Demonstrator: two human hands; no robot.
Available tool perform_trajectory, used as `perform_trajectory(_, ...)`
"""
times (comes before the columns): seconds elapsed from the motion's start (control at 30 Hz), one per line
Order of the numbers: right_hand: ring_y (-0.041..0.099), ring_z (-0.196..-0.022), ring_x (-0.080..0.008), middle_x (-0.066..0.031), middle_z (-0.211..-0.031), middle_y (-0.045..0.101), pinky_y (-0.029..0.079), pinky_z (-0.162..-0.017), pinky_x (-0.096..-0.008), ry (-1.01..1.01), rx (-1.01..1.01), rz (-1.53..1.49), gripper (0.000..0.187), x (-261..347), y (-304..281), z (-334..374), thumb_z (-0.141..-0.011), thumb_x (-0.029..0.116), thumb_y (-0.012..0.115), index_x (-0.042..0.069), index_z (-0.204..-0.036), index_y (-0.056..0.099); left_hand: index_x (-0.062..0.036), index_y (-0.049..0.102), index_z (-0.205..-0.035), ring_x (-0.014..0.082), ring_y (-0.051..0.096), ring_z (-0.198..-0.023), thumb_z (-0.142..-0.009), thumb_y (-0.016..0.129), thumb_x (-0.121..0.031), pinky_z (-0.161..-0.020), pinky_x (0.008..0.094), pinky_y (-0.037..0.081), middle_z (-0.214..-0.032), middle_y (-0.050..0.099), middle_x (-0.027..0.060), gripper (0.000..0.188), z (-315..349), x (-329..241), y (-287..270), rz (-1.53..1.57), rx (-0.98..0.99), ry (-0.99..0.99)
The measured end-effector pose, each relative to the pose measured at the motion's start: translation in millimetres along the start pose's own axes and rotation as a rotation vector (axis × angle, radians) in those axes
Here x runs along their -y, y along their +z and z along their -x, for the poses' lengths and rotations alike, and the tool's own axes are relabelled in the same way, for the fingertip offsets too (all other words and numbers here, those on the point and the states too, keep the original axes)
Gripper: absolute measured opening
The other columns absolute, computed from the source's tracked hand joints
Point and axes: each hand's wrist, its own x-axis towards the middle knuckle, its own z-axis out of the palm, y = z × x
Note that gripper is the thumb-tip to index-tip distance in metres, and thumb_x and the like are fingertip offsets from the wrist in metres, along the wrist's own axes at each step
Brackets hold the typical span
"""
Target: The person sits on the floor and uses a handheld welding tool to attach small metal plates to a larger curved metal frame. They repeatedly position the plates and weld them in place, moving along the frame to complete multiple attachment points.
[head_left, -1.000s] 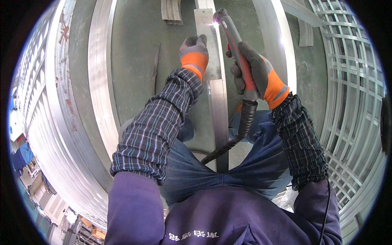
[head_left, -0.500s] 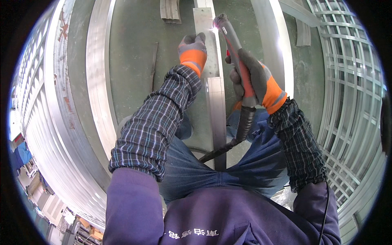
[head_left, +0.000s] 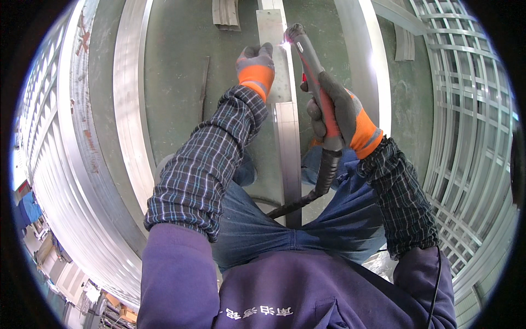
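Upper centre, the right hand (head_left: 344, 109) is wrapping its fingers around the torch (head_left: 313, 71), aiming its glowing tip at the metal plate's (head_left: 282, 79) edge; the left hand (head_left: 256, 68) is curling its fingers alongside, perhaps steadying it, any grip hidden.

The sweatshirt (head_left: 263, 282) is purple, with white lettering (head_left: 260, 312) across its chest. Over the forearms, beyond the sweatshirt's arms, sit gathered dark sleeve covers (head_left: 189, 170) checked in white and blue. Farthest from the sweatshirt, both hands (head_left: 255, 68) wear dark-grey gloves with orange cuffs (head_left: 257, 77) and a grey band. Blue jeans (head_left: 345, 230) show in front of the sweatshirt; a thin black cable (head_left: 435, 288) runs along its right arm.
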Motion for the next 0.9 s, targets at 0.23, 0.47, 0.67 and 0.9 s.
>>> perform_trajectory(0.23, 0.056, -0.051, -0.0142, -0.0024, -0.075, 0.056, 0.047, -0.046, -0.0297, -0.005, -0.011, -0.006, 0.061, -6.6, -1.7, 2.8, -0.1, 0.059, 0.054, 0.005, -0.128, 0.055, 0.003, 0.07, -0.1, 0.0203, 0.065, -0.08, -0.093, 0.074, -0.022, -0.078, 0.033, 0.051, -0.091, 0.074, 0.0126, 0.026, 0.1, -0.7, -1.0, 0.011, -0.005, -0.001)
perform_trajectory(0.47, 0.054, -0.049, -0.0137, -0.0023, -0.072, 0.055, 0.048, -0.045, -0.03, 0.007, -0.03, 0.015, 0.058, -14.6, -5.3, 4.8, -0.101, 0.058, 0.051, 0.006, -0.128, 0.054, 0.0047, 0.07, -0.098, 0.0205, 0.063, -0.077, -0.094, 0.074, -0.023, -0.075, 0.0333, 0.05, -0.087, 0.073, 0.012, 0.028, -0.7, 0.3, 0.1, -0.025, 0.014, 0.028)
perform_trajectory(0.67, 0.054, -0.049, -0.0134, -0.002, -0.072, 0.055, 0.048, -0.045, -0.031, 0.067, 0.007, -0.018, 0.058, -13.6, -0.6, 11.9, -0.102, 0.057, 0.05, 0.006, -0.128, 0.054, 0.0035, 0.07, -0.095, 0.0177, 0.06, -0.071, -0.093, 0.075, -0.022, -0.07, 0.0338, 0.049, -0.081, 0.071, 0.0103, 0.026, -1.5, 0.2, -0.8, 0.042, -0.02, 0.007)
perform_trajectory(0.9, 0.056, -0.049, -0.015, -0.0031, -0.072, 0.058, 0.049, -0.045, -0.0313, 0.051, -0.031, 0.002, 0.058, -16.6, 0.5, 18.1, -0.102, 0.057, 0.05, 0.006, -0.13, 0.054, 0.0018, 0.069, -0.091, 0.0163, 0.057, -0.066, -0.093, 0.075, -0.022, -0.065, 0.0329, 0.048, -0.076, 0.068, 0.0062, 0.025, 5.4, -8.1, -0.5, 0.058, -0.013, -0.007)
